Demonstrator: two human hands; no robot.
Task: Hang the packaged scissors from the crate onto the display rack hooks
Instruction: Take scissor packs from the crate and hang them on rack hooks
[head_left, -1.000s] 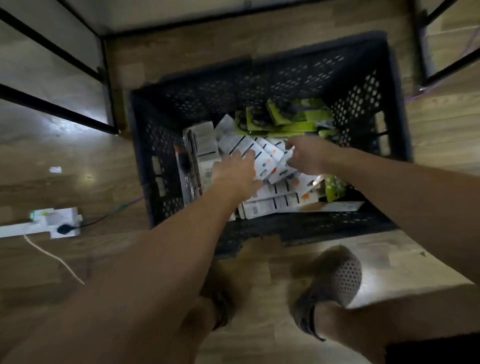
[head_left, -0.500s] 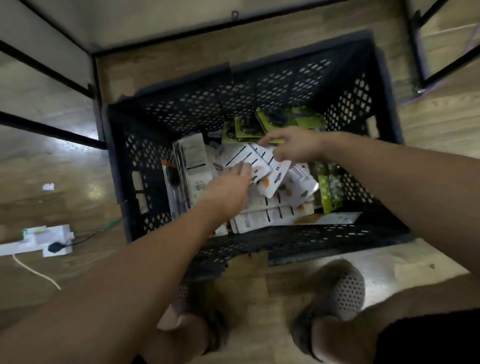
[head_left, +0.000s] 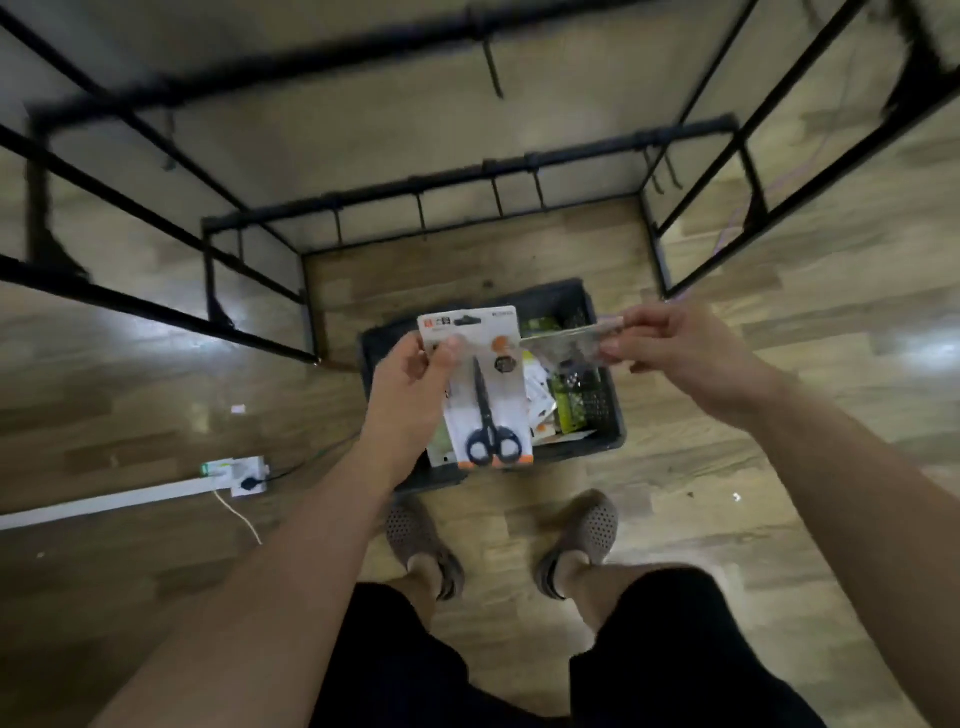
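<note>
Head camera view, looking down: one pack of scissors (head_left: 483, 395) is held above the crate (head_left: 576, 453), gripped near its top by the left hand (head_left: 413, 387), the thumb laid across the front of the card and the fingers curled behind it. A single pair with black blades pointing up and dark handle loops is shown on the white card, with orange accents at the lower corners. An orange square and small print are carried on the card's header, but the writing is too blurred to be read. A second pack (head_left: 563, 340), clear-fronted and seen almost edge-on, is pinched between the thumb and fingertips of the right hand (head_left: 675, 353); its contents cannot be made out, and its near end is seen just beside the first card's right edge. Two packs in all are thus held, one per hand, both well apart from the rack. More white and green packs are piled loosely in the one dark, perforated crate on the wood floor (head_left: 779, 467); their number cannot be counted. Beyond the crate, the black metal display rack (head_left: 467, 179) is seen with several bare hooks (head_left: 492, 70) along its rails. Two perforated shoes (head_left: 587, 525) are planted before the crate, and one white power strip (head_left: 244, 475) is seen on the floor to the left.
</note>
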